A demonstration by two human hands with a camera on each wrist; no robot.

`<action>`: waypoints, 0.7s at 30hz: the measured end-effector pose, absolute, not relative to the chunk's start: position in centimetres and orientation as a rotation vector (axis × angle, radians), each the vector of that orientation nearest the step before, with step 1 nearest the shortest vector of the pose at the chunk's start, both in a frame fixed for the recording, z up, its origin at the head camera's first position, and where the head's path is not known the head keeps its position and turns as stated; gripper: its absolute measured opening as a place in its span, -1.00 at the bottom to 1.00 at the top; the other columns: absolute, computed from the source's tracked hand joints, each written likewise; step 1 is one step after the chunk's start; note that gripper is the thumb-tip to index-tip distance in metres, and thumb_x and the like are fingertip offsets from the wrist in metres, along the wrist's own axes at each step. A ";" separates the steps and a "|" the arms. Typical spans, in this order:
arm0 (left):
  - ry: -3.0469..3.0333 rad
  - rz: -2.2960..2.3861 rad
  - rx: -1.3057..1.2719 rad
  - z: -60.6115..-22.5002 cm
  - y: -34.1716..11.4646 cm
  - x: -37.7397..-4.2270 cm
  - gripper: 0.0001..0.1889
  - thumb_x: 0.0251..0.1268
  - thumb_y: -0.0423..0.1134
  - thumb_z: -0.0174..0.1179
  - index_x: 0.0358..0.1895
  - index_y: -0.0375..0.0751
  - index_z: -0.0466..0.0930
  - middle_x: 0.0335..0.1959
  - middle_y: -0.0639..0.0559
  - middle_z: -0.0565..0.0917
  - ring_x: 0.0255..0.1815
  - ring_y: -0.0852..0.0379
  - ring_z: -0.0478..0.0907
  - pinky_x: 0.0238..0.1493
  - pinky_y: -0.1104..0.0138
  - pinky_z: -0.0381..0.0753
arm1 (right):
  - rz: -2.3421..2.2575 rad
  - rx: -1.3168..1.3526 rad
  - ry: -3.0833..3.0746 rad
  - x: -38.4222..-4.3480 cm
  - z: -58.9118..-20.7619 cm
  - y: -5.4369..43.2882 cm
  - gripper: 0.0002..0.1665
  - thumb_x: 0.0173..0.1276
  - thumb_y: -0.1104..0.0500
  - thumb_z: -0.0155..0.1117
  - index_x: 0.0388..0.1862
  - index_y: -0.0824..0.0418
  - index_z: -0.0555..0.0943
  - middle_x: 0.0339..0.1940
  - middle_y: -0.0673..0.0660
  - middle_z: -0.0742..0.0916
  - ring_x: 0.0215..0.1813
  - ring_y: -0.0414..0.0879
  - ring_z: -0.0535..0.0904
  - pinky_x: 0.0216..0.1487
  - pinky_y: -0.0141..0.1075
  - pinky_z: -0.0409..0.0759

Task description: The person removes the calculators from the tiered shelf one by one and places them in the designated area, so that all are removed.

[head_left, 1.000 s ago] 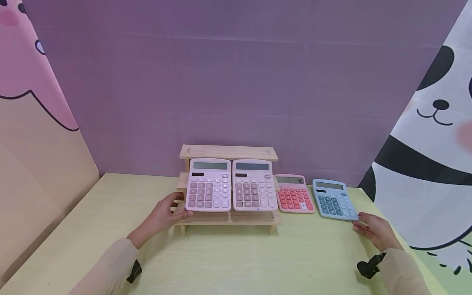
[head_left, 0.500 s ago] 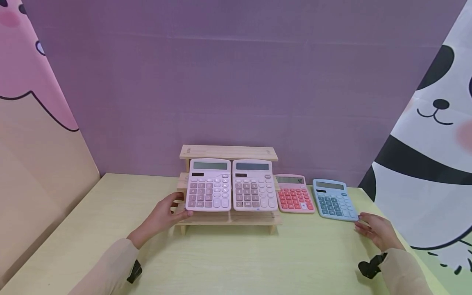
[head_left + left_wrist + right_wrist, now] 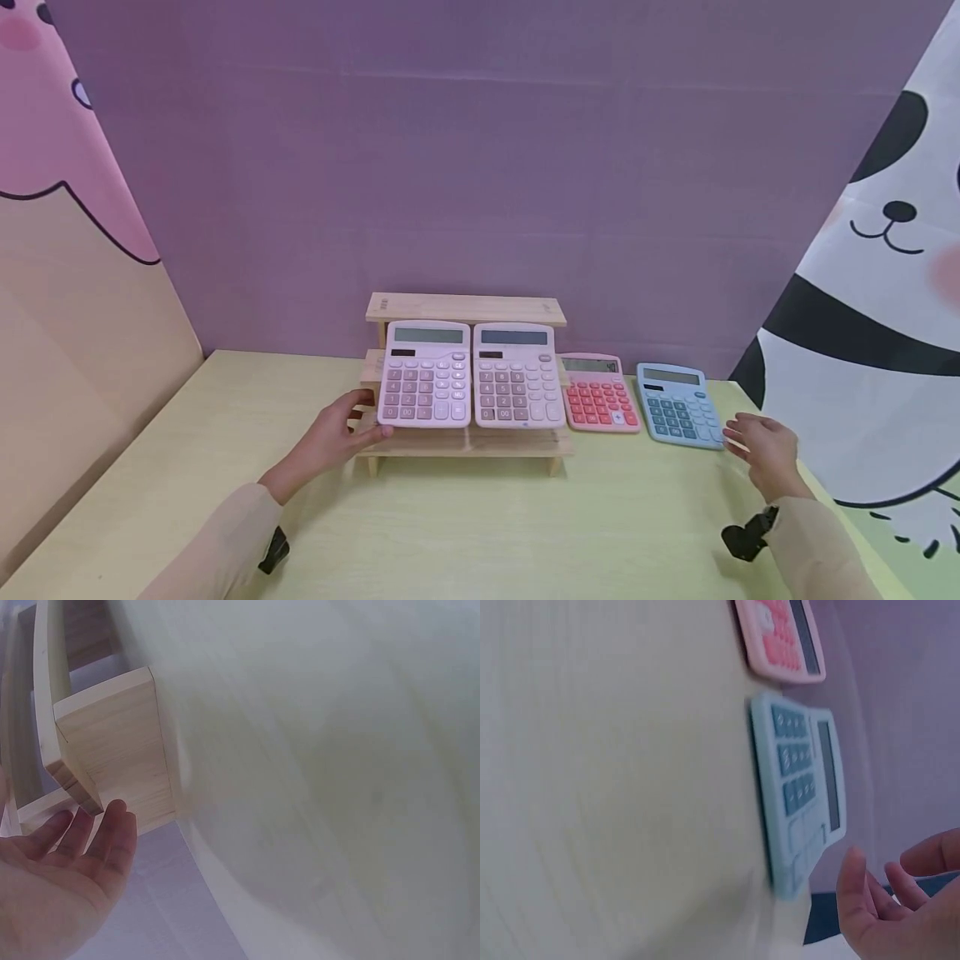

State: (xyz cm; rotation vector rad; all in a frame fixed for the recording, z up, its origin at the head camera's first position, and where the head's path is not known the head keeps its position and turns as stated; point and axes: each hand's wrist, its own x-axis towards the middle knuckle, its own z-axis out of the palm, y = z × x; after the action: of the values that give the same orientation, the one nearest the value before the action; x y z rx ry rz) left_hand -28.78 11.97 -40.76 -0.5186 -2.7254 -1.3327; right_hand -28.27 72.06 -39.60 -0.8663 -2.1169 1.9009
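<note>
Lying on the pale table (image 3: 465, 533), blue calculator (image 3: 681, 408), right edge just beside the fingertips of the right hand (image 3: 767, 450): loosely bent, holding nothing. Next to it, coral-keyed calculator (image 3: 600, 396). Farther left, leaning on a wooden stand (image 3: 465, 309), left pink calculator (image 3: 424, 375) and right pink calculator (image 3: 519, 375). At the stand's left end, left hand (image 3: 326, 437), thumb by a lower calculator corner; cannot tell whether gripping. Readable: "40" on the coral-keyed display, "00" on pink keys. Only from the left wrist: wooden end panel (image 3: 127, 750). Only from the right wrist: narrow gap between fingertips and blue calculator.
</note>
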 end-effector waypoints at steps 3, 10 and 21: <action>-2.728 -1.334 -0.516 -40.8 12.0 -28.8 -0.26 0.04 0.04 0.29 0.23 -0.30 0.26 0.16 -0.20 0.44 0.07 -0.17 0.46 0.01 0.09 0.56 | 1.859 -0.777 -2.204 -28.2 -38.5 70.4 -0.44 0.37 0.14 -0.07 0.31 0.30 0.19 0.04 0.19 0.49 -0.23 -0.27 0.55 -0.25 -0.39 0.64; -2.722 -1.328 -0.525 -40.7 12.0 -28.8 -0.29 0.07 0.00 0.28 0.22 -0.32 0.27 0.15 -0.21 0.44 0.06 -0.17 0.46 0.03 0.08 0.55 | 1.905 -0.551 -2.313 -26.8 -36.2 66.4 -0.57 0.38 0.17 -0.07 0.16 0.34 0.30 -0.25 -0.06 0.62 -0.27 -0.30 0.57 -0.16 -0.36 0.64; -2.706 -1.323 -0.541 -40.9 11.9 -28.8 -0.26 0.04 0.06 0.28 0.21 -0.33 0.28 0.14 -0.22 0.46 0.07 -0.16 0.47 0.06 0.07 0.53 | 1.993 -0.350 -2.433 -25.9 -34.7 61.6 -0.54 0.38 0.23 -0.04 0.21 0.38 0.24 -0.36 -0.29 0.59 -0.28 -0.39 0.55 -0.10 -0.40 0.61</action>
State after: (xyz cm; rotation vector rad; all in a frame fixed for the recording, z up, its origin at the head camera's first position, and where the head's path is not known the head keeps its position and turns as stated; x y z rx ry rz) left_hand -28.85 11.93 -40.85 -0.5410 -2.7063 -1.3226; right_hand -25.87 61.61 -34.73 -0.3497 -2.4332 1.9929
